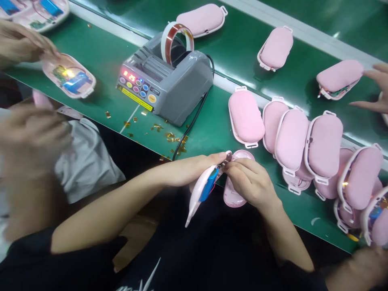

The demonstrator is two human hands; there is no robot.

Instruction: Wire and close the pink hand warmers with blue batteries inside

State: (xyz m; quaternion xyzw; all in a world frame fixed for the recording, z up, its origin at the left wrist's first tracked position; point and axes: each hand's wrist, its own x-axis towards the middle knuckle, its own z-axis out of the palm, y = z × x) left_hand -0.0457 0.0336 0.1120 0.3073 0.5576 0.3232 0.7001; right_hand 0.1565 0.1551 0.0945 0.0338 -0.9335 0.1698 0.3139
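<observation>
Left hand (pixel 204 165) grips a pink shell (pixel 196 198), tilted on edge beside the table (pixel 203 141), most fingers hidden behind it; the right hand (pixel 254 182) curls at its upper end, whatever it pinches impossible to tell. A blue block (pixel 209 186) shows inside.

A green table (pixel 212 135) holds a gray tape machine (pixel 189 93), a black cord (pixel 189 128), shiny gold tape bits (pixel 173 140) and pink cases (pixel 292 139), some piled up.

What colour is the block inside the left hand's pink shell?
Blue; the block shows in the head view.
</observation>
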